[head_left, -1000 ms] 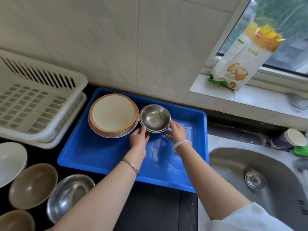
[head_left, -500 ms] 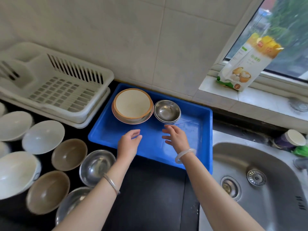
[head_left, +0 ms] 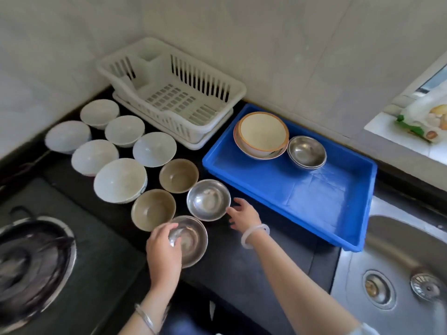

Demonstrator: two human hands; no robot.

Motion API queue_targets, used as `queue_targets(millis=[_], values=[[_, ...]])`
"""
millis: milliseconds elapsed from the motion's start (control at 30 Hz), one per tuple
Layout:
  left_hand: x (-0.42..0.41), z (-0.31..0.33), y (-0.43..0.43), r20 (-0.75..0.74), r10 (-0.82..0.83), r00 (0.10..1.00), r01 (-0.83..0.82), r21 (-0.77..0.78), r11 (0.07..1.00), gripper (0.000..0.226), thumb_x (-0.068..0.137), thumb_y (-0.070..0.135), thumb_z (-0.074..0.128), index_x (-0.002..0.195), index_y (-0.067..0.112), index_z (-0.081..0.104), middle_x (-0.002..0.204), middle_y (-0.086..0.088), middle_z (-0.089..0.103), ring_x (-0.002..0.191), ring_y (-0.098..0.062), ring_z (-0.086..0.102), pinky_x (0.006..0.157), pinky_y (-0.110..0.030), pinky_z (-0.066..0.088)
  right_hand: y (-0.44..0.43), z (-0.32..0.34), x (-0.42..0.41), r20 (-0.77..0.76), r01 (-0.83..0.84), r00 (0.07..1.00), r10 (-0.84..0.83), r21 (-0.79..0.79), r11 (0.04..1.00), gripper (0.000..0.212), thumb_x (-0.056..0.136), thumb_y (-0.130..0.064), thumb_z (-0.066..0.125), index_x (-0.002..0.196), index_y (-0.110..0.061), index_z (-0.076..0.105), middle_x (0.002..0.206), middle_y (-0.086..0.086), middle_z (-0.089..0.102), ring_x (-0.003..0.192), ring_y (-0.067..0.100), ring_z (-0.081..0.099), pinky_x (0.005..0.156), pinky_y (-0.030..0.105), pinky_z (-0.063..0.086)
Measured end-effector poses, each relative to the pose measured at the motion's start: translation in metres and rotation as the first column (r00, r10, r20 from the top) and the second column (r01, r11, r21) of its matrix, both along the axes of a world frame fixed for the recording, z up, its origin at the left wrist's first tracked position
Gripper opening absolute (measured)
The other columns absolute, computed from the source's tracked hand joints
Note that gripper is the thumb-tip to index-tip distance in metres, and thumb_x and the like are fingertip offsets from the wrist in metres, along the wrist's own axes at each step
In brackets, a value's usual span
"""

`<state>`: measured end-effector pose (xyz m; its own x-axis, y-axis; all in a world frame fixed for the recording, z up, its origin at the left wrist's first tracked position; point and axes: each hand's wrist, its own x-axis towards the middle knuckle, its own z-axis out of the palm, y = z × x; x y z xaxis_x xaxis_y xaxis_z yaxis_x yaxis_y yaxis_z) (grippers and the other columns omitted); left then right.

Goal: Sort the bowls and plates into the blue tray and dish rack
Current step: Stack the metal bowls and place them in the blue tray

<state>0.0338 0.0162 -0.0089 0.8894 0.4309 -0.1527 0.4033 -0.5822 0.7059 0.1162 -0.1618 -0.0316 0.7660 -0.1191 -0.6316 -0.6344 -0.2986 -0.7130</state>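
A black kitchen counter ran along a pale tiled wall, with a gas burner at the near left and a steel sink at the right. At the back stood a white dish rack, nothing in it, and just to its right lay the blue tray. In the tray's far corner sat a cream bowl with an orange rim, nested in other dishes, and touching it on the right a stack of small steel bowls.

On the counter left of the tray were six white bowls in a cluster, two brown bowls beside them, and two steel bowls nearest the person.

The left hand was laid over the near steel bowl, fingers curled on its left rim; whether it truly gripped the bowl could not be told through the blur. A silver bangle circled that wrist. The right hand was spread open, holding nothing, its fingertips at the right edge of the far steel bowl, touching or nearly so. A pale bracelet sat on that wrist.
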Motion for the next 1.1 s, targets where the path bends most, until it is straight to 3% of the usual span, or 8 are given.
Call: queue_targets(millis=[100, 300, 500, 633, 733, 800, 933, 1100], values=[[-0.014, -0.012, 0.011, -0.021, 0.075, 0.997, -0.074, 0.036, 0.997, 0.039, 0.071, -0.009, 0.068, 0.105, 0.009, 0.065, 0.113, -0.012, 0.058, 0.103, -0.032, 0.056, 0.094, -0.04, 0.041, 0.012, -0.004, 0.005, -0.025, 0.033, 0.999, -0.032, 0.03, 0.999, 0.044, 0.091, -0.016, 0.057, 0.133, -0.018, 0.046, 0.108, 0.006, 0.063, 0.078, 0.015, 0.065, 0.066, 0.026, 0.058], [-0.022, -0.027, 0.016, -0.145, 0.294, 0.945, -0.322, -0.23, 0.919, 0.039, 0.081, 0.001, 0.062, 0.115, 0.016, 0.05, 0.094, 0.0, 0.055, 0.087, -0.025, 0.055, 0.077, -0.033, 0.042, 0.018, -0.002, 0.006, -0.013, 0.127, 0.992, -0.126, 0.089, 0.988, 0.026, 0.089, 0.0, 0.051, 0.109, -0.014, 0.06, 0.107, 0.009, 0.064, 0.079, 0.015, 0.066, 0.063, 0.026, 0.059], [-0.021, -0.032, 0.016, -0.169, 0.238, 0.956, -0.275, -0.242, 0.931, 0.022, 0.083, 0.007, 0.061, 0.103, 0.016, 0.062, 0.09, 0.0, 0.062, 0.086, -0.02, 0.057, 0.077, -0.03, 0.044, 0.004, 0.021, 0.0, 0.102, 0.189, 0.975, -0.198, 0.093, 0.978, 0.028, 0.083, 0.0, 0.048, 0.092, -0.017, 0.068, 0.093, 0.008, 0.07, 0.08, 0.022, 0.071, 0.062, 0.025, 0.059], [-0.013, -0.035, 0.009, -0.169, 0.167, 0.971, -0.212, -0.293, 0.933, 0.023, 0.084, 0.009, 0.061, 0.105, 0.016, 0.063, 0.093, 0.003, 0.062, 0.089, -0.015, 0.056, 0.083, -0.032, 0.047, -0.003, 0.039, -0.005, 0.152, 0.102, 0.982, -0.11, 0.058, 0.993, 0.029, 0.083, -0.002, 0.052, 0.075, -0.026, 0.068, 0.078, 0.003, 0.072, 0.068, 0.013, 0.072, 0.055, 0.017, 0.055], [-0.005, -0.038, 0.003, -0.192, 0.135, 0.972, -0.208, -0.44, 0.874, 0.017, 0.087, 0.011, 0.059, 0.102, 0.018, 0.063, 0.099, -0.001, 0.066, 0.095, -0.021, 0.063, 0.088, -0.042, 0.053, -0.006, 0.043, -0.013, 0.153, 0.041, 0.988, -0.036, -0.027, 0.999, 0.017, 0.085, -0.013, 0.063, 0.076, -0.026, 0.069, 0.076, -0.001, 0.073, 0.057, 0.005, 0.069, 0.049, 0.01, 0.05], [0.0, -0.039, 0.0, -0.206, 0.13, 0.97, -0.223, -0.531, 0.817, 0.011, 0.09, 0.014, 0.056, 0.095, 0.021, 0.063, 0.101, -0.004, 0.067, 0.091, -0.02, 0.064, 0.081, -0.039, 0.056, -0.006, 0.041, -0.019, 0.155, 0.022, 0.988, -0.01, -0.08, 0.997, 0.009, 0.084, -0.017, 0.066, 0.078, -0.022, 0.07, 0.076, 0.0, 0.073, 0.056, 0.005, 0.069, 0.048, 0.009, 0.049], [0.007, -0.037, -0.001, -0.246, 0.181, 0.952, -0.302, -0.666, 0.682, 0.026, 0.095, 0.022, 0.046, 0.079, 0.025, 0.065, 0.094, -0.001, 0.067, 0.087, -0.012, 0.064, 0.063, -0.026, 0.054, -0.004, 0.034, -0.027, 0.135, -0.013, 0.99, 0.038, -0.182, 0.983, 0.009, 0.082, -0.014, 0.064, 0.08, -0.017, 0.072, 0.074, -0.001, 0.072, 0.054, 0.006, 0.069, 0.052, 0.014, 0.054], [0.007, -0.041, 0.001, -0.281, 0.183, 0.942, -0.33, -0.676, 0.659, 0.021, 0.093, 0.028, 0.049, 0.091, 0.017, 0.066, 0.098, -0.007, 0.065, 0.087, -0.014, 0.062, 0.071, -0.03, 0.056, 0.001, 0.03, -0.031, 0.107, -0.11, 0.983, 0.146, -0.291, 0.95, 0.013, 0.081, -0.013, 0.06, 0.074, -0.021, 0.067, 0.069, -0.001, 0.071, 0.057, 0.011, 0.069, 0.067, 0.027, 0.059]])
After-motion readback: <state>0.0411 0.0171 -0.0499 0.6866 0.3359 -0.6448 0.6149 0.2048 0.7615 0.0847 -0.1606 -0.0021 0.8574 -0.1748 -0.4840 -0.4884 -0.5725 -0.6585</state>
